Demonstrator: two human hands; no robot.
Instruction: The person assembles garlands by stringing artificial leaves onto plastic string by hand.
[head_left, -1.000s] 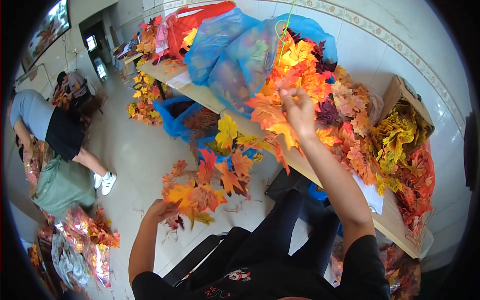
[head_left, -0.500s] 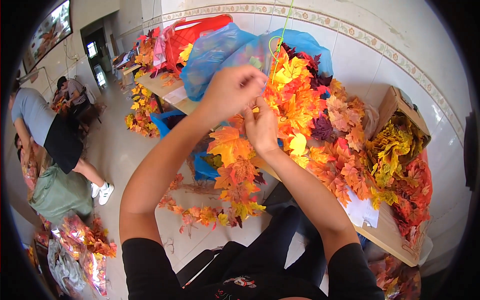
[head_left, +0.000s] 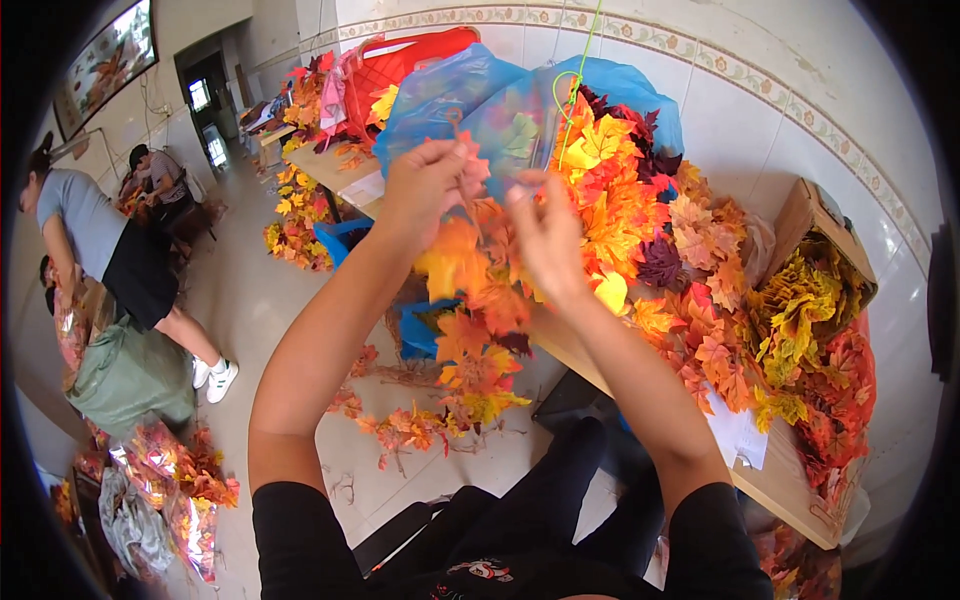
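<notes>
My left hand (head_left: 424,190) is closed in a pinch on the upper end of an artificial maple-leaf garland (head_left: 465,335). A pinkish leaf (head_left: 473,165) sticks up beside its fingertips. Below the hand, orange and yellow leaves hang past the table edge toward the floor, partly blurred. To the right, my right hand (head_left: 550,235) is apart from the left, its fingers loosely spread with nothing visible in them. Just beyond it lies a heap of bright orange and yellow maple leaves (head_left: 610,205), with dark purple leaves (head_left: 660,262) alongside.
Blue plastic bags (head_left: 440,105) and a red basket (head_left: 400,70) stand on the table (head_left: 790,490). A green string (head_left: 560,95) hangs over the leaves. At right, a cardboard box (head_left: 820,225) holds yellow-green leaves. A person (head_left: 85,220) bends over a green sack (head_left: 135,375) at left.
My hands have moved apart: the left drew leftward and the right shifted right, away from where they met. The garland swings beneath the left hand. The view has shifted slightly.
</notes>
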